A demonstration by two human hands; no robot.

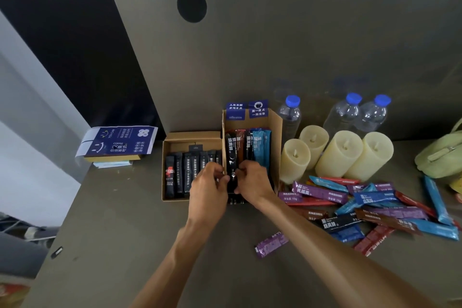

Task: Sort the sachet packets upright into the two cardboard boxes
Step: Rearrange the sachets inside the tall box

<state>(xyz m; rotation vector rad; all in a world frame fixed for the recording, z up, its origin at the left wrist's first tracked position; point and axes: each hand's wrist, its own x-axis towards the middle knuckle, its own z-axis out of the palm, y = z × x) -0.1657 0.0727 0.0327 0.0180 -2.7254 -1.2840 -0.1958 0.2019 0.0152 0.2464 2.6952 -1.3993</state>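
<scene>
Sachet packets [375,204], slim glossy foil sticks in blue, purple, red, brown and black, lie in a loose heap on the matte grey table [120,232], just in front of four waxy cream candles [338,155]. Left of the heap, the taller right box [275,130] of plain brown cardboard holds black, brown and blue sticks upright, and the lower left box [190,136] against its side holds a row of black ones. At the right box's near edge, the left hand [208,185] and right hand [252,180] each close their grip in a pinch on the lower end of one black sachet [231,155].
</scene>
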